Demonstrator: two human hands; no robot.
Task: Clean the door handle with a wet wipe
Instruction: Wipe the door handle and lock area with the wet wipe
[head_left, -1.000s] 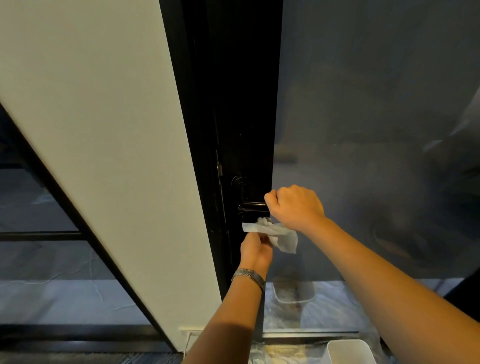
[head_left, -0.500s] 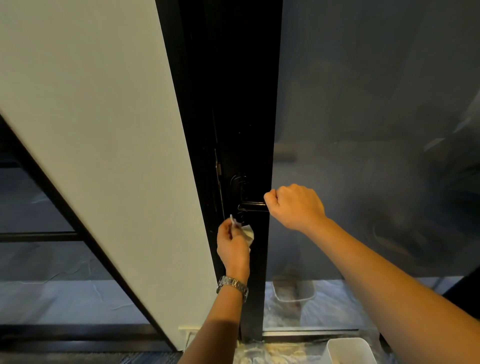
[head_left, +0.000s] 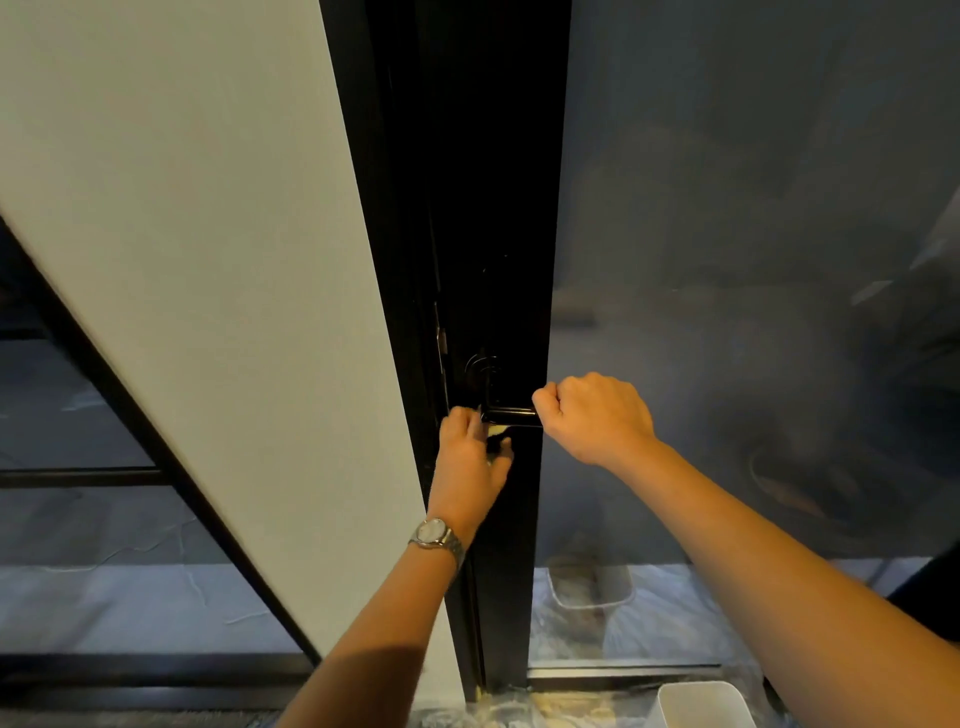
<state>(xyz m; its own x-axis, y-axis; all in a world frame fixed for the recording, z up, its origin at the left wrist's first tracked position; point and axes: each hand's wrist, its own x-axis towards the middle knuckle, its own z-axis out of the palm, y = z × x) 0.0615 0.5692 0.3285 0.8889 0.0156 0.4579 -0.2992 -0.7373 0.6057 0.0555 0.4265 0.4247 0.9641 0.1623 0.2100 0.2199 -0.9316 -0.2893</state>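
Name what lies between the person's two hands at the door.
Head view: the door handle spans between left hand and right hand; a scrap of wet wipe shows under it.

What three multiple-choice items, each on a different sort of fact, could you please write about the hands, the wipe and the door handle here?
1. Where is the wet wipe?
A. Just under the door handle, in the left hand
B. Lying on the floor
C. Draped over the top of the door

2. What colour is the door handle?
A. Silver
B. Black
C. White

3. What is the right hand doing?
A. Hanging free
B. Pressing flat on the glass
C. Gripping the handle's free end

Answers:
1 A: a pale scrap shows among the left hand's fingers, right below the handle.
2 B: the handle is glossy black.
3 C: its fingers curl round the handle's end.
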